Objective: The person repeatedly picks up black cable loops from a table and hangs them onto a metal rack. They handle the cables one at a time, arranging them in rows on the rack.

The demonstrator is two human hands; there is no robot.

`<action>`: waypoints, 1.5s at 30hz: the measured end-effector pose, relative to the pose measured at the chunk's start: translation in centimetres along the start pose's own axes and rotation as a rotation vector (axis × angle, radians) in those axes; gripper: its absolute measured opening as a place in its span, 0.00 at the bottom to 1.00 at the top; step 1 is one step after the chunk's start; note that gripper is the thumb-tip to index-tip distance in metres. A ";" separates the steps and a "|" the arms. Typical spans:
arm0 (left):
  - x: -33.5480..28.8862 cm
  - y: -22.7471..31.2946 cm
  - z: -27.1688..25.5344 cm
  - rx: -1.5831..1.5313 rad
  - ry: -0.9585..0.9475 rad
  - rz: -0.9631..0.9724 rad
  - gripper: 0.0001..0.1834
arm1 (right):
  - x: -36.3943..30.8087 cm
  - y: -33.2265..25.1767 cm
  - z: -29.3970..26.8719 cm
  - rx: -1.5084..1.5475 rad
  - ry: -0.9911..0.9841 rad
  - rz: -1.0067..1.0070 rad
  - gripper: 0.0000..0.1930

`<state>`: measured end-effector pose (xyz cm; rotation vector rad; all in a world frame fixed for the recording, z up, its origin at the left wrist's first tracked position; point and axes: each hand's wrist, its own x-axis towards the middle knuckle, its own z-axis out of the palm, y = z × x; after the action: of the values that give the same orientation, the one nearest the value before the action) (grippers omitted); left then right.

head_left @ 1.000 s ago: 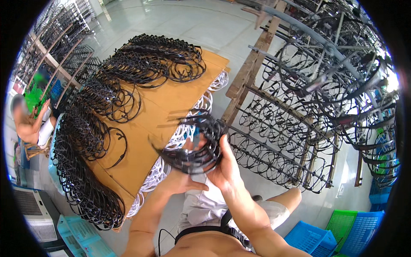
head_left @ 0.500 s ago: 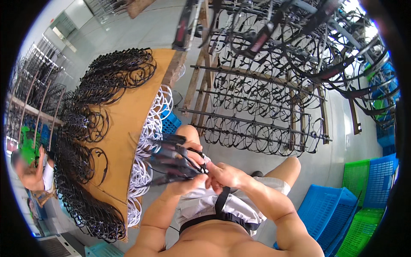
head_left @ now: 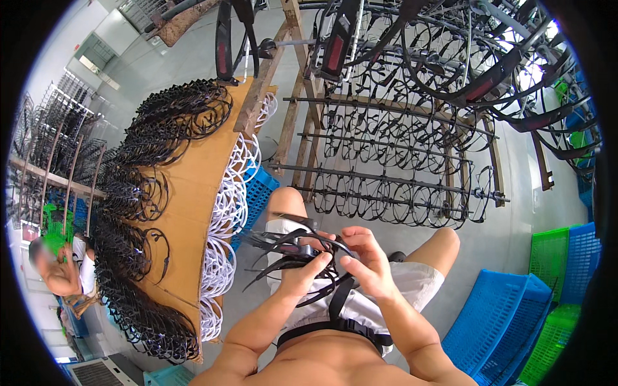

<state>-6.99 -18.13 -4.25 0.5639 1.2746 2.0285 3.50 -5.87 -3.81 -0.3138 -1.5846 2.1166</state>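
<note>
A bundle of black plastic eyeglass frames (head_left: pixel 283 248) sits over my lap, its thin arms sticking out to the left. My left hand (head_left: pixel 302 273) grips the bundle from below. My right hand (head_left: pixel 367 257) pinches it from the right, fingers curled on the frames. To the left stands a brown cardboard-topped table (head_left: pixel 187 193) piled with many black frames (head_left: pixel 129 193), with white frames (head_left: pixel 225 206) hanging along its near edge.
A wooden rack (head_left: pixel 393 154) with rods full of hanging black frames stands in front. Blue crates (head_left: pixel 496 328) and green crates (head_left: pixel 547 257) lie at the right. Another person (head_left: pixel 61 270) sits at the far left. A blue basket (head_left: pixel 261 193) is under the table.
My view has swung from the table toward the rack. Both hands have brought the bundle of black frames down from the table edge to my lap.
</note>
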 end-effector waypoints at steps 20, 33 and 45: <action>0.2 -2.5 3.2 0.038 -0.237 -0.579 0.12 | -3.4 -2.6 -7.0 -0.232 -0.065 0.365 0.35; 3.4 -7.2 6.0 0.614 0.071 0.011 0.07 | -0.4 -10.0 -16.8 0.499 0.336 -0.085 0.09; 7.6 -11.5 5.6 1.471 0.168 0.506 0.09 | 7.2 -3.3 -19.8 0.121 0.350 0.275 0.15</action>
<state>-4.96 -5.74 -12.15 1.4552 2.8527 1.0909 7.04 15.04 -6.05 -0.8522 -1.2634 2.1943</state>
